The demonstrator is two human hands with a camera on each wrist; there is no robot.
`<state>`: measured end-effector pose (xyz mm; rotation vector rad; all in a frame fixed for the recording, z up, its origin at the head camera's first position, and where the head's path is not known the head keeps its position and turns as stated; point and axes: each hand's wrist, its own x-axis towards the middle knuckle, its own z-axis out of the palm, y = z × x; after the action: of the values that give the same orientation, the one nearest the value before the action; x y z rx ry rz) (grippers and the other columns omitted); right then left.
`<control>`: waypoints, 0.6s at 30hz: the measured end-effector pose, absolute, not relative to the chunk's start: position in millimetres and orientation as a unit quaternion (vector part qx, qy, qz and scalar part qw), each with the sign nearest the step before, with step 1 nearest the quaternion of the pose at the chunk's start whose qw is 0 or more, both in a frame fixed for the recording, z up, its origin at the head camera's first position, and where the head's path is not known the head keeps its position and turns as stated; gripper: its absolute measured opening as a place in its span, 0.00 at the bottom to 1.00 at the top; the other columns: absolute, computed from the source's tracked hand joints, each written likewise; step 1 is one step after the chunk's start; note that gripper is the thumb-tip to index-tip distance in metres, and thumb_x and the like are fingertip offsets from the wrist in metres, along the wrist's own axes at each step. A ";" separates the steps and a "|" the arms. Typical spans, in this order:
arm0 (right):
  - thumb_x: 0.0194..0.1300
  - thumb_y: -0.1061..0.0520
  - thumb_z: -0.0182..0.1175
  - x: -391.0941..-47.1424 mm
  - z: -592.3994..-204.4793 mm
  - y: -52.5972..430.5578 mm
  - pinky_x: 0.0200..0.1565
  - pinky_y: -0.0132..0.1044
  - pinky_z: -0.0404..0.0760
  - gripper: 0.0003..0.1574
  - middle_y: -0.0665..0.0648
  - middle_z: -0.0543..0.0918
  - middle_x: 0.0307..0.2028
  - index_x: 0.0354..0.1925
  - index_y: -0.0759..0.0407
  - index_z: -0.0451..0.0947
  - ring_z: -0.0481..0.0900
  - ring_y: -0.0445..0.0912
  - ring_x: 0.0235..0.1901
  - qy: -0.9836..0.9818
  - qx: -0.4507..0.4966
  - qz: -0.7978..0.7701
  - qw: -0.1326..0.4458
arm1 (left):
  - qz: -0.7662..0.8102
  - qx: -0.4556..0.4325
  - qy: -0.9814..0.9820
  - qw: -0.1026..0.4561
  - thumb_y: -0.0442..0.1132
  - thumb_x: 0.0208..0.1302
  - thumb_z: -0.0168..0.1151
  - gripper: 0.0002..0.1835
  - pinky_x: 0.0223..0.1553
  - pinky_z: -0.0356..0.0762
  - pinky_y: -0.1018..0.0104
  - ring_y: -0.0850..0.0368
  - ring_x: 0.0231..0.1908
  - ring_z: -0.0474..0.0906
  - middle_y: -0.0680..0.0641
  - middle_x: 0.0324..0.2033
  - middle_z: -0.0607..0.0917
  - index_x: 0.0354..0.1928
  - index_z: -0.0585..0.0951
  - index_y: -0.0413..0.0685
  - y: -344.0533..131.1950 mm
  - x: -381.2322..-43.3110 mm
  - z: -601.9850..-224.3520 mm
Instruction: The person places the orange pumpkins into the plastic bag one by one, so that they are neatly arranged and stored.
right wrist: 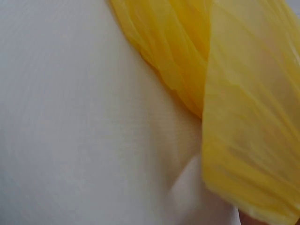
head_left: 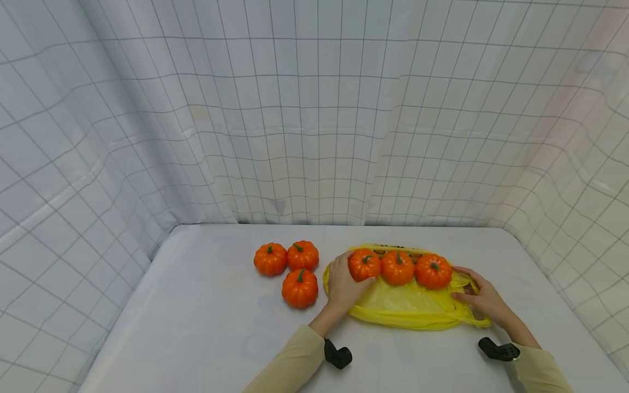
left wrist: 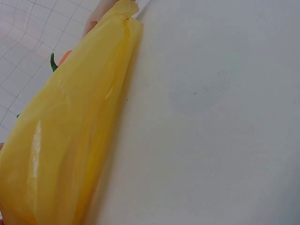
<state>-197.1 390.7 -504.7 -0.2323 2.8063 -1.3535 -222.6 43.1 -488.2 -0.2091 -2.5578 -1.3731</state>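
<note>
A yellow plastic bag lies flat on the table, with three orange pumpkins in a row along its far part: a left one, a middle one and a right one. My left hand curls round the left pumpkin, thumb in front. At the bag's right end, by its handles, is my right hand, its thumb and fingers spread apart close to the right pumpkin. Yellow plastic hides most of that hand in the right wrist view. The bag also covers much of the left wrist view.
Three more pumpkins stand together left of the bag: one at the left, one behind and one nearer. The table has a white cover. A white gridded curtain surrounds its back and sides.
</note>
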 end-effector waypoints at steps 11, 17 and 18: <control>0.61 0.57 0.65 -195.6 -503.3 389.8 0.30 0.31 0.67 0.41 0.59 0.67 0.54 0.68 0.62 0.60 0.66 0.38 0.31 0.893 -0.084 -0.443 0.003 | -0.441 -0.037 -0.889 0.119 0.48 0.45 0.77 0.40 0.58 0.71 0.52 0.48 0.55 0.69 0.44 0.54 0.75 0.59 0.69 0.45 49.4 -226.3 -489.3; 0.61 0.57 0.65 -194.8 -501.9 388.9 0.31 0.30 0.68 0.41 0.59 0.66 0.57 0.68 0.63 0.60 0.66 0.37 0.32 0.893 -0.082 -0.443 0.005 | -0.432 -0.031 -0.890 0.140 0.48 0.42 0.79 0.40 0.54 0.73 0.53 0.48 0.52 0.70 0.44 0.49 0.74 0.58 0.70 0.46 51.8 -225.3 -489.8; 0.62 0.57 0.65 -194.9 -501.7 388.8 0.30 0.30 0.68 0.41 0.60 0.66 0.56 0.68 0.63 0.59 0.66 0.37 0.32 0.892 -0.080 -0.444 0.007 | -0.430 -0.030 -0.892 0.137 0.48 0.42 0.79 0.40 0.54 0.73 0.54 0.49 0.52 0.70 0.44 0.49 0.74 0.58 0.70 0.47 52.0 -225.3 -489.5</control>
<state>-194.9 388.8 -501.7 -0.2505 2.7914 -1.3883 -225.3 52.0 -489.5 -0.0872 -2.5801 -1.2448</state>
